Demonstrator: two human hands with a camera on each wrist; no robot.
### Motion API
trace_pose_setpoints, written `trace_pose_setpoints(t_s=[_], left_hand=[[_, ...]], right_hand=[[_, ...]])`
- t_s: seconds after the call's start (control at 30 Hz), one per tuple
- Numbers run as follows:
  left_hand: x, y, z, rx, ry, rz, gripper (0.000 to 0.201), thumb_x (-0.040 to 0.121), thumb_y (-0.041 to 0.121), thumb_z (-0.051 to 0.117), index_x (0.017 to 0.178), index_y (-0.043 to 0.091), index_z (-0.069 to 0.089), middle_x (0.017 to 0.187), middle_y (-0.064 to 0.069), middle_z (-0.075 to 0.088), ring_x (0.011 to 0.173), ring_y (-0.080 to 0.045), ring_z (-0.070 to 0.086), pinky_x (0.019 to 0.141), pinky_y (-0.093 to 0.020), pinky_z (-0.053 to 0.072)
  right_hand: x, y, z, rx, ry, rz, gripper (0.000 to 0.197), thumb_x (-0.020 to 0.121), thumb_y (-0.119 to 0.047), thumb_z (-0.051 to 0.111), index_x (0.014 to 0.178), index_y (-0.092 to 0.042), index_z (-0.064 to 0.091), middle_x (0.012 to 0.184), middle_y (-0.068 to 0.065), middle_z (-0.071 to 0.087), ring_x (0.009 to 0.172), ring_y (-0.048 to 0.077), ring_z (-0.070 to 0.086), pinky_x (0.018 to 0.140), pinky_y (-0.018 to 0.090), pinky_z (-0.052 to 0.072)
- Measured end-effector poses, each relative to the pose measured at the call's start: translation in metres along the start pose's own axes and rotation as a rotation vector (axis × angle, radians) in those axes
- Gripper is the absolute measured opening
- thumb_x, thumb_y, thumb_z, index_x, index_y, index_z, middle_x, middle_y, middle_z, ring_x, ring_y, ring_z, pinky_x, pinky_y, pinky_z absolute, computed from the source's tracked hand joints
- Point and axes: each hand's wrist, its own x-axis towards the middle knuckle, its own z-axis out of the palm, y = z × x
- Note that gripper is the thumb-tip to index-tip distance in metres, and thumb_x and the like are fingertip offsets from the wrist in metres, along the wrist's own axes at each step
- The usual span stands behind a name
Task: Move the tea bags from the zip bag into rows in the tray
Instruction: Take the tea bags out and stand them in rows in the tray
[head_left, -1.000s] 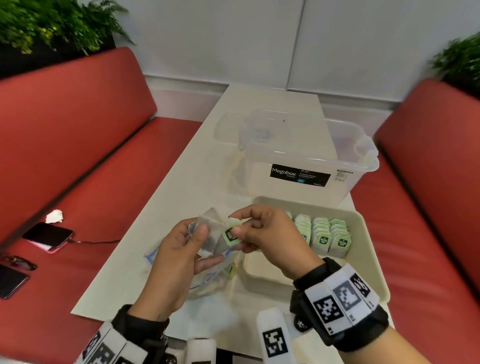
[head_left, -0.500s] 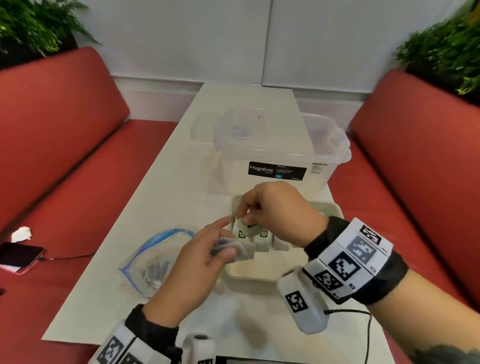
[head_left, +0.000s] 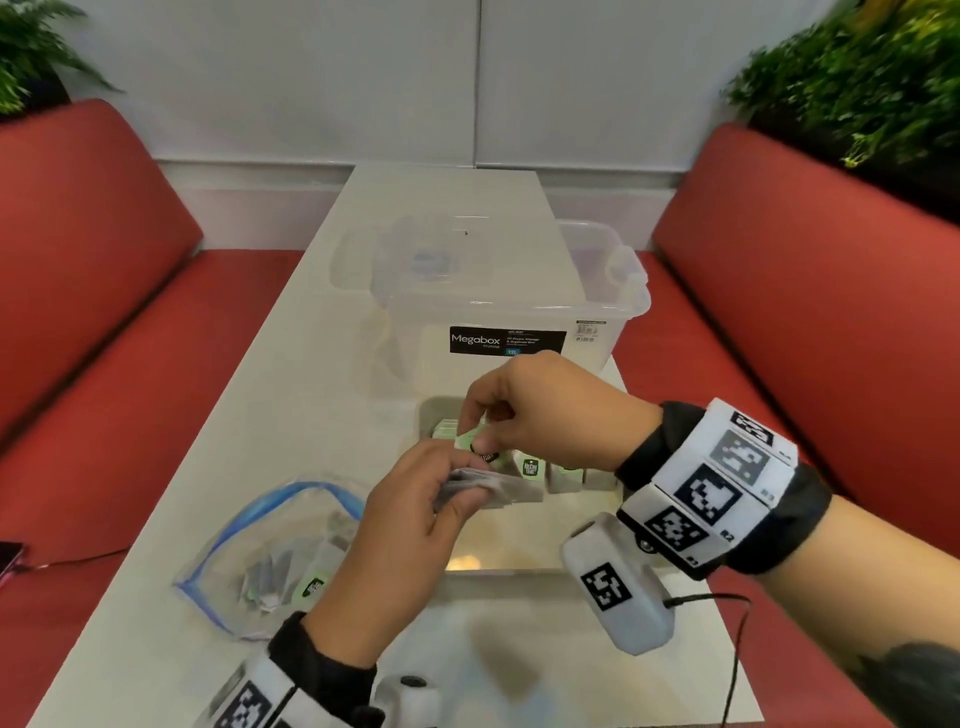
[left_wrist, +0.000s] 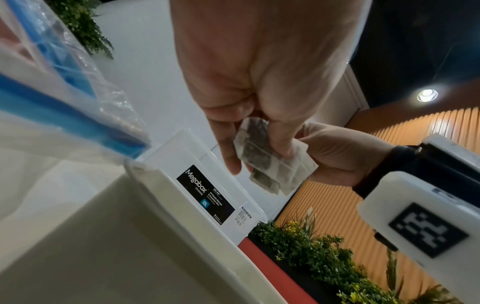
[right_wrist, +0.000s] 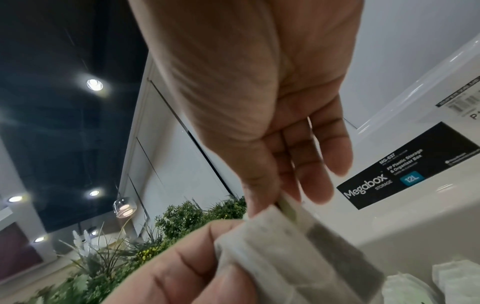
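Tea bags (head_left: 491, 491) of grey paper sit fanned in the left hand (head_left: 410, 540), just above the beige plastic tray (head_left: 519, 558) — right hand (head_left: 540, 415) pinches one green-tagged tea bag (head_left: 475, 441) over the tray's rows.

Head view: bright, even indoor light, soft colours. Faint shadows on the counter (head_left: 291, 395) under the arms; a pale glare patch on the tray (head_left: 498, 558) floor. Edges bow outward; the right plant (head_left: 852, 88) is smeared by motion blur.

Left wrist view: dimmer, tilted. Zip bag (left_wrist: 52, 86) close to lens, out of focus. One ceiling lamp (left_wrist: 427, 95) flares.

Right wrist view: dark ceiling with several lamps (right_wrist: 94, 84) blooming. Fingertips (right_wrist: 337, 162) blurred; tea bags (right_wrist: 291, 246) soft.
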Motion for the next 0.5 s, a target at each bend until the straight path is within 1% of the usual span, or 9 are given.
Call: trace_pose_setpoints(t_s=[0.07,0.1,0.17,0.23,0.27,0.33,0.43,0.5], left_hand=[[0.001,-0.001,0.003,0.049,-0.037,0.028,0.016,0.085,0.022,0.059,0.09,0.037,0.057,0.093,0.019,0.056,0.091,0.007,0.052,0.073,-0.003,0.037],[0.002,-0.002,0.005,0.065,-0.057,0.036,0.016,0.086,0.02,0.061,0.091,0.035,0.058,0.091,0.019,0.056,0.091,0.008,0.052,0.073,-0.003,0.037],[0.002,-0.005,0.008,0.063,-0.081,0.028,0.012,0.086,0.019,0.061,0.092,0.03,0.061,0.095,0.02,0.057,0.094,0.008,0.052,0.075,-0.004,0.037],[0.002,-0.011,0.008,0.027,-0.074,-0.004,0.011,0.084,0.026,0.062,0.095,0.029,0.063,0.103,0.021,0.058,0.101,0.009,0.052,0.079,-0.003,0.037],[0.001,-0.014,0.007,0.008,-0.065,-0.02,0.014,0.082,0.034,0.061,0.096,0.031,0.062,0.105,0.022,0.058,0.103,0.01,0.051,0.08,-0.002,0.037],[-0.002,-0.021,0.006,-0.013,-0.046,-0.039,0.021,0.078,0.045,0.053,0.095,0.036,0.061,0.104,0.022,0.059,0.102,0.009,0.052,0.08,-0.002,0.037],[-0.008,-0.028,0.004,-0.019,-0.036,-0.067,0.022,0.075,0.049,0.049,0.093,0.04,0.06,0.108,0.022,0.057,0.102,0.007,0.054,0.078,-0.002,0.038],[-0.01,-0.031,0.005,-0.03,-0.039,-0.085,0.023,0.075,0.049,0.049,0.091,0.04,0.062,0.11,0.023,0.056,0.102,0.007,0.054,0.078,-0.002,0.038]], right_hand=[[-0.002,0.003,-0.003,-0.054,-0.031,-0.027,0.013,0.079,-0.021,0.071,0.092,-0.023,0.072,0.069,-0.006,0.063,0.064,0.007,0.055,0.061,0.019,0.042],[-0.003,0.005,-0.004,-0.087,-0.048,-0.035,0.012,0.079,-0.023,0.071,0.09,-0.024,0.071,0.069,-0.008,0.06,0.063,0.006,0.053,0.061,0.019,0.041],[-0.005,0.012,-0.009,-0.154,-0.076,-0.027,0.009,0.078,-0.026,0.072,0.087,-0.025,0.07,0.064,-0.012,0.055,0.06,0.004,0.05,0.062,0.02,0.042],[-0.006,0.023,-0.014,-0.225,-0.1,0.008,0.011,0.076,-0.027,0.074,0.086,-0.025,0.07,0.063,-0.014,0.053,0.059,0.002,0.048,0.062,0.022,0.043],[-0.006,0.03,-0.016,-0.254,-0.117,0.034,0.012,0.075,-0.027,0.075,0.086,-0.024,0.07,0.063,-0.014,0.052,0.058,0.001,0.047,0.059,0.02,0.041],[-0.003,0.045,-0.017,-0.304,-0.168,0.101,0.014,0.073,-0.027,0.077,0.083,-0.024,0.068,0.062,-0.015,0.052,0.059,0.001,0.047,0.055,0.017,0.038],[0.004,0.067,-0.009,-0.398,-0.253,0.191,0.013,0.073,-0.027,0.078,0.078,-0.025,0.065,0.062,-0.016,0.052,0.066,0.008,0.052,0.051,0.018,0.035],[0.009,0.079,0.0,-0.444,-0.291,0.223,0.01,0.075,-0.026,0.076,0.081,-0.023,0.068,0.068,-0.013,0.057,0.071,0.011,0.053,0.051,0.019,0.033]])
